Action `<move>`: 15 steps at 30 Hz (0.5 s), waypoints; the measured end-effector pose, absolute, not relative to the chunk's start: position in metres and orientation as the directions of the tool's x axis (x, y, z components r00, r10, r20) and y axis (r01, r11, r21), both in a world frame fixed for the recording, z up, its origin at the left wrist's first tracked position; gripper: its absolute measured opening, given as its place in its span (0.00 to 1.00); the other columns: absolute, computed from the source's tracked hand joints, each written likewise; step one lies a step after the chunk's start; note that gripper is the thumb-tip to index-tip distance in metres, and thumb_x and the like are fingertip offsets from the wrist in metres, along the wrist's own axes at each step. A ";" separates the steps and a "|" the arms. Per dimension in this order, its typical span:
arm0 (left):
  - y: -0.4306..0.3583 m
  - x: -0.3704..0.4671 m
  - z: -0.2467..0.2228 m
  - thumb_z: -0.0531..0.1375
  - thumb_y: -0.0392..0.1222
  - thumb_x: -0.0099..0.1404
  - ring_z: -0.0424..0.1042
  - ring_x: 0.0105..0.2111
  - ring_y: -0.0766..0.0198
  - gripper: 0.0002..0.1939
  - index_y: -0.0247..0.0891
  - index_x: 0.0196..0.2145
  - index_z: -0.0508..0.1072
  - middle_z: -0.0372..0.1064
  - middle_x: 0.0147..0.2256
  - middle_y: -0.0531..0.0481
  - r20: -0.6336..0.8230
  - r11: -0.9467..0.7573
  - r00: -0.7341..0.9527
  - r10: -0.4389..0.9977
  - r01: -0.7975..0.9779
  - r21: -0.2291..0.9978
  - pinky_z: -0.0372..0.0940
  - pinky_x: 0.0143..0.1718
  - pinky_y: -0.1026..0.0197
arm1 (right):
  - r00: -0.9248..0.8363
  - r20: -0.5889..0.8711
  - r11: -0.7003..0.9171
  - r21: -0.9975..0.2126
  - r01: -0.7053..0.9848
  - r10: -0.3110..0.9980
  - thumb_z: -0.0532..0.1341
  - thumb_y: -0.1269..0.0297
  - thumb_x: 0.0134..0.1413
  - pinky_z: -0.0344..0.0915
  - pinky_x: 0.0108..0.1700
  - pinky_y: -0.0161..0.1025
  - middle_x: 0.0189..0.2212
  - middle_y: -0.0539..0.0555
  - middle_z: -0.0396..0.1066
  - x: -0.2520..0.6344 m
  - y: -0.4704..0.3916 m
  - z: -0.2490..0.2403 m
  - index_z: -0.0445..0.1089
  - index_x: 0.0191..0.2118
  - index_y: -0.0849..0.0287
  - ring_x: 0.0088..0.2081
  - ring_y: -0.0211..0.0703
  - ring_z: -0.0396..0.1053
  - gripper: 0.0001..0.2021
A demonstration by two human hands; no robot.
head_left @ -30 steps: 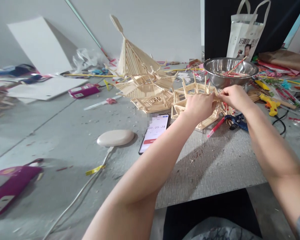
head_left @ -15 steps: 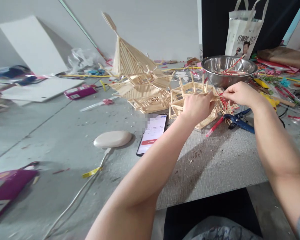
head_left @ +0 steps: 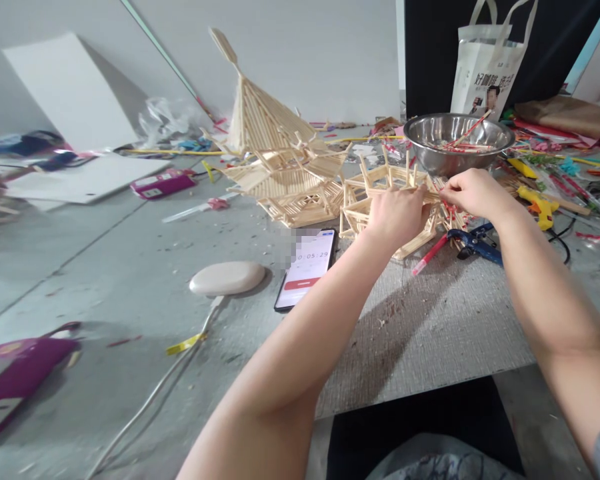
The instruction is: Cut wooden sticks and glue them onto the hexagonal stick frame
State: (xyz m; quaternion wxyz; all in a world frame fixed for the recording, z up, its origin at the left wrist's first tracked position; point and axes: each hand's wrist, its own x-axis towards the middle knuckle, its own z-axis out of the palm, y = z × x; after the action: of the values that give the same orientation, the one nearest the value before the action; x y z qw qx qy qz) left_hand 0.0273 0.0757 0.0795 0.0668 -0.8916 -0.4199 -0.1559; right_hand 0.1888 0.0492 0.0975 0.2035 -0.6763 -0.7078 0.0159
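Note:
My left hand (head_left: 397,215) is closed around the near upper edge of an open frame of thin wooden sticks (head_left: 353,217), and it covers part of that frame. At the frame's right side my right hand (head_left: 473,193) pinches with thumb and forefinger at the end of a thin wooden stick (head_left: 433,196); the fingertips partly hide it. Below the right hand lies a pile of red-and-pale sticks (head_left: 453,215). Blue-handled cutters (head_left: 475,245) and a red pen (head_left: 429,256) rest nearby. Left of the frame stands a tiered stick model with a pointed roof (head_left: 267,123).
Behind my hands stands a metal bowl (head_left: 460,160) holding sticks. A phone (head_left: 307,267) showing a timer and a white oval device (head_left: 227,278) with a cable lie left of my forearm. A yellow glue gun (head_left: 543,208) sits on the right, among scraps.
My right hand has moved slightly left and closer to the frame and my left hand. The left hand keeps its hold. The view has shifted a little.

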 end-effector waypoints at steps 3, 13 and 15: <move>0.071 0.025 0.084 0.51 0.43 0.61 0.70 0.36 0.54 0.19 0.38 0.49 0.69 0.72 0.33 0.41 0.348 -0.657 0.603 0.717 0.752 0.052 0.60 0.32 0.56 | -0.006 0.257 0.081 -0.284 0.956 0.966 0.55 0.57 0.49 0.50 0.26 0.35 0.15 0.51 0.61 0.188 0.048 0.099 0.67 0.19 0.60 0.21 0.34 0.56 0.15; 0.094 -0.055 0.086 0.52 0.41 0.53 0.61 0.20 0.68 0.06 0.38 0.24 0.66 0.62 0.23 0.51 0.276 -0.197 -0.137 0.951 0.420 0.886 0.57 0.20 0.64 | 0.073 0.335 0.046 -0.334 0.941 0.939 0.57 0.60 0.47 0.56 0.28 0.37 0.18 0.52 0.67 0.205 0.048 0.102 0.69 0.22 0.59 0.24 0.38 0.64 0.10; 0.106 -0.068 0.075 0.53 0.39 0.49 0.59 0.17 0.70 0.05 0.38 0.26 0.65 0.62 0.25 0.52 0.030 -0.002 -0.145 0.989 0.186 0.982 0.57 0.18 0.65 | 0.098 0.383 0.052 -0.363 0.930 0.918 0.57 0.60 0.48 0.57 0.29 0.37 0.19 0.53 0.68 0.207 0.049 0.102 0.70 0.24 0.59 0.24 0.39 0.65 0.10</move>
State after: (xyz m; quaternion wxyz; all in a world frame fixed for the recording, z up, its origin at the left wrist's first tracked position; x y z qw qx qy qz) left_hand -0.0680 0.1065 0.0745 -0.4089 -0.5101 -0.5760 -0.4908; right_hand 0.2075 0.0486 0.1018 0.2743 -0.6882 -0.6716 -0.0108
